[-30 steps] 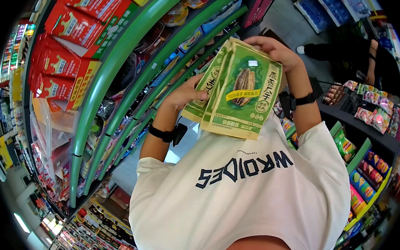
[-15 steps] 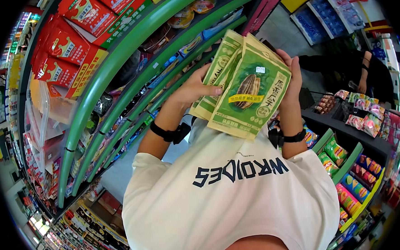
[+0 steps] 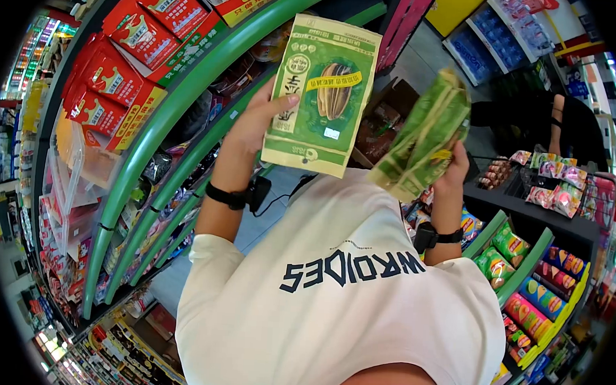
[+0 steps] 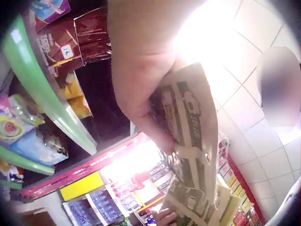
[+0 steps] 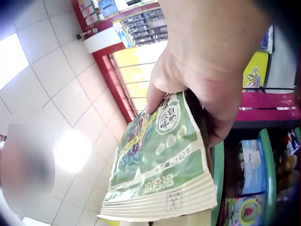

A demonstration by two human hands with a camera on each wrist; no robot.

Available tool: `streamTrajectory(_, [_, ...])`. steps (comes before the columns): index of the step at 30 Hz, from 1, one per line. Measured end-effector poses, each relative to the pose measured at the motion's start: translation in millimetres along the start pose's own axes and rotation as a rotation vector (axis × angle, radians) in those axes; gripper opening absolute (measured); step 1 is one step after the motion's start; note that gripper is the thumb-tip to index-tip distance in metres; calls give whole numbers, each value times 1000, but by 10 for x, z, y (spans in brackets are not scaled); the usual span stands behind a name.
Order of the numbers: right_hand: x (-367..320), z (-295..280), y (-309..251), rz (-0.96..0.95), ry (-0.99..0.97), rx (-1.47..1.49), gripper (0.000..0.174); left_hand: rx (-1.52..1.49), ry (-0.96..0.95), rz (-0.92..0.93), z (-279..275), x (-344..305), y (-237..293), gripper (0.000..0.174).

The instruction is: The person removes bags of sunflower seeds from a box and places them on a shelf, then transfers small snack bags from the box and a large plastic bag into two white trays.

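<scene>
In the head view my left hand grips a green sunflower seed bag by its side edge, thumb across the front. That bag is flat, face up, with its price sticker near the lower end. Over to the right, my right hand holds another green seed bag, tilted and creased. A gap separates it from the left hand's bag. The right wrist view shows the fingers curled over the edge of the bag. In the left wrist view, the left hand grips the beige-striped side of its bag.
Shelves with green rails curve along the left, carrying red packets. An open brown carton lies beyond the bags. On the right are tubes of chips and a person in black at a shelf.
The bags were overlapped between both hands and are now apart. The left hand's bag has come up, face showing; the right hand's has moved right and tilted.
</scene>
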State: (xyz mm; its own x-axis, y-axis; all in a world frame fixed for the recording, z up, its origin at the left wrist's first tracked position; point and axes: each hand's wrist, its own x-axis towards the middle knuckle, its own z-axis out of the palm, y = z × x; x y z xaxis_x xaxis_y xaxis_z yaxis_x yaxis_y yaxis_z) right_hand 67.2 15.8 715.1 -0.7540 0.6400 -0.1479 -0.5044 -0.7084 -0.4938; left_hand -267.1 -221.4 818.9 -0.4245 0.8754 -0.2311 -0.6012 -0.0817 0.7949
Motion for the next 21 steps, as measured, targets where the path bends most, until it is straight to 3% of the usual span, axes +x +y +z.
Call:
streamTrajectory(7, [50,44,-397,-134,-151,22,44,159,-182,-42,-51,276,84,61])
streamTrajectory(10, [100,49,-454,-147,-148,-77,43,423,-222,-154,-58,418,101,53])
streamTrajectory(13, [101,253,-500,-89,-140,-218,52,1091,-507,-130,14,570,186,44])
streamTrajectory(14, [114,360,-518,-64,-151,-337,57,1087,-498,-144,76,625,173,44])
streamTrajectory(16, [223,720,-507,-2,-226,-378,61,1625,-617,46,299,759,150,40])
streamTrajectory(18, [360,917,-443,86,-309,-531,63,1669,-599,15,467,843,101,36])
streamTrajectory(21, [612,1065,-295,170,-360,-671,64,1537,-637,262,401,1173,-39,27])
